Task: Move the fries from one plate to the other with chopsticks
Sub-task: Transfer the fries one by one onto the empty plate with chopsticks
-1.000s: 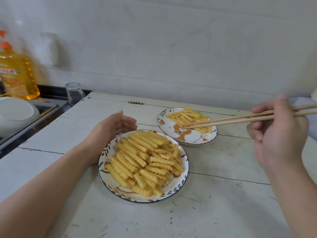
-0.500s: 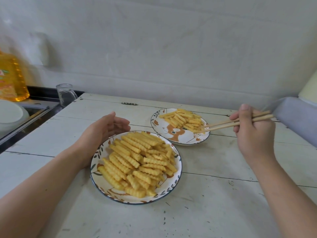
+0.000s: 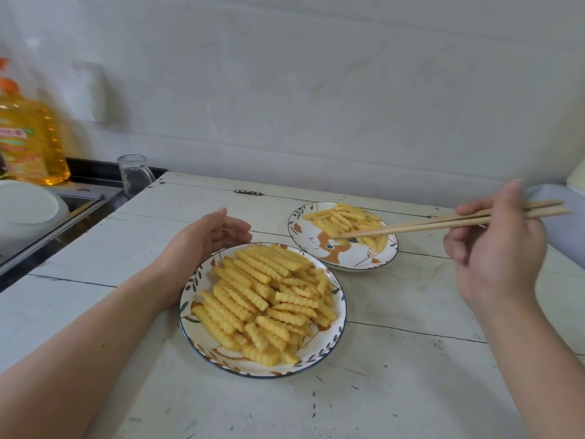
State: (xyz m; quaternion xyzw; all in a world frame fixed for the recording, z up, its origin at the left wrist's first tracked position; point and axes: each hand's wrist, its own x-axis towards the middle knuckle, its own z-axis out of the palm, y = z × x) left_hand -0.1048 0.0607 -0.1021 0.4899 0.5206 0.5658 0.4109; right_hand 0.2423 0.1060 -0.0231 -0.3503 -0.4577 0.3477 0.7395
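A near plate (image 3: 202, 340) with a leaf-pattern rim holds a large heap of crinkle-cut fries (image 3: 269, 299). Behind it to the right, a far plate (image 3: 342, 259) with a brown animal picture carries a smaller pile of fries (image 3: 342, 218). My right hand (image 3: 497, 248) grips wooden chopsticks (image 3: 443, 221); their tips hover over the far plate's middle and hold no fry. My left hand (image 3: 196, 248) rests curled against the near plate's left rim, fingers apart.
Both plates stand on a white plank table (image 3: 395, 391). At the left are a sink edge (image 3: 47, 236), a white bowl (image 3: 22, 210), a yellow oil bottle (image 3: 28, 137) and a small glass cup (image 3: 134, 177). A pale cloth (image 3: 566, 223) lies at the right edge.
My right hand has lifted and drawn back to the right, and the chopstick tips have slid from the far plate's right side toward its middle. The left hand stays by the near plate.
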